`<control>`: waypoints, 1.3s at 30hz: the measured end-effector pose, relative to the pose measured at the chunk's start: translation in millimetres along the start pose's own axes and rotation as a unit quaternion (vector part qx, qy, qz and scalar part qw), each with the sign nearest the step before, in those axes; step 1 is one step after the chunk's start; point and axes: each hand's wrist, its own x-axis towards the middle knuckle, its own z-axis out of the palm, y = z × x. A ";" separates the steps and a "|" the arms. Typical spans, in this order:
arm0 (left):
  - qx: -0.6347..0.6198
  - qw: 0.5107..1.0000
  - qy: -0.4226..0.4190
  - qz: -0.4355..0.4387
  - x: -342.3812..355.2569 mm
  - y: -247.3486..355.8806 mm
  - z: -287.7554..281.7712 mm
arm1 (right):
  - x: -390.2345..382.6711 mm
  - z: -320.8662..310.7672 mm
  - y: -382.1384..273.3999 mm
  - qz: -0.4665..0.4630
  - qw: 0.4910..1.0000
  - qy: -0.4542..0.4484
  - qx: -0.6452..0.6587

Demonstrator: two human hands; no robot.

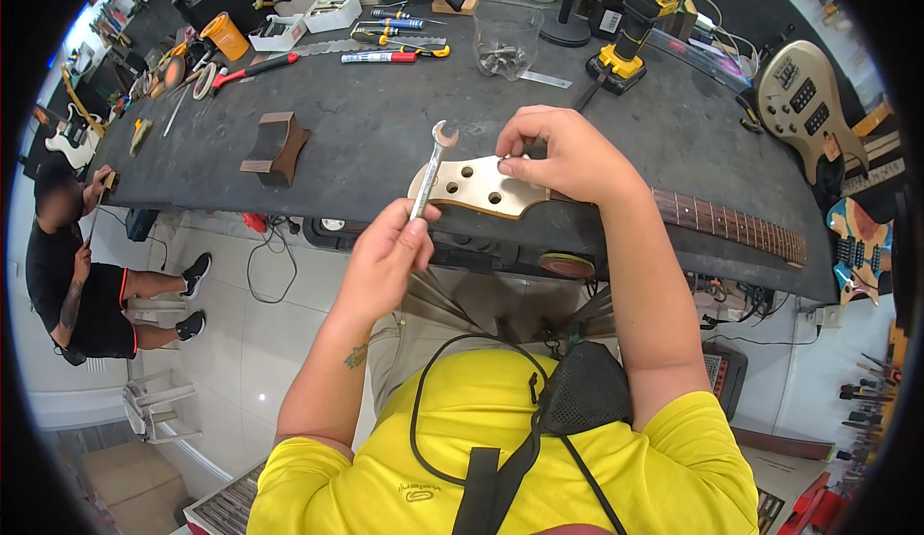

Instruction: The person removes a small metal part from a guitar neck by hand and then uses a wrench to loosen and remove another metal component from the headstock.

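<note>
Left hand (393, 254) grips the wrench (433, 167); right hand (568, 155), hold unclear, curls over the headstock (474, 191) at the near edge of the bench (371, 116). Looks like fitting by fingers; tightening next probably needs the wrench square.

Bright light — the floor (236, 347) glints; edges bend, corners go black.

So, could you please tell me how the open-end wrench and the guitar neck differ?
The open-end wrench is silvery metal, while the guitar neck has a pale headstock and dark fretboard. The wrench is much shorter than the neck. The wrench is held up in the left hand; the neck lies on the workbench. Both have a hand at them.
</note>
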 end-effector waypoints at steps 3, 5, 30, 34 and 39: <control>0.032 0.999 -0.008 0.002 0.0 0.3 -19.6 | -0.3 0.2 2.6 -0.004 1.000 -0.005 -0.012; 0.031 0.999 0.003 -0.017 -1.8 6.5 -21.4 | -0.7 1.4 4.9 -0.026 1.000 -0.005 -0.006; -0.076 0.997 0.001 -0.010 13.9 3.6 20.0 | 3.0 3.3 8.1 -0.082 0.994 0.027 -0.068; -0.064 0.998 -0.001 -0.013 5.7 2.6 35.7 | 2.7 1.5 6.1 -0.090 0.992 0.026 -0.086; -0.076 0.997 -0.002 0.003 6.9 -4.2 31.2 | 2.6 2.7 8.6 -0.091 0.992 0.031 -0.081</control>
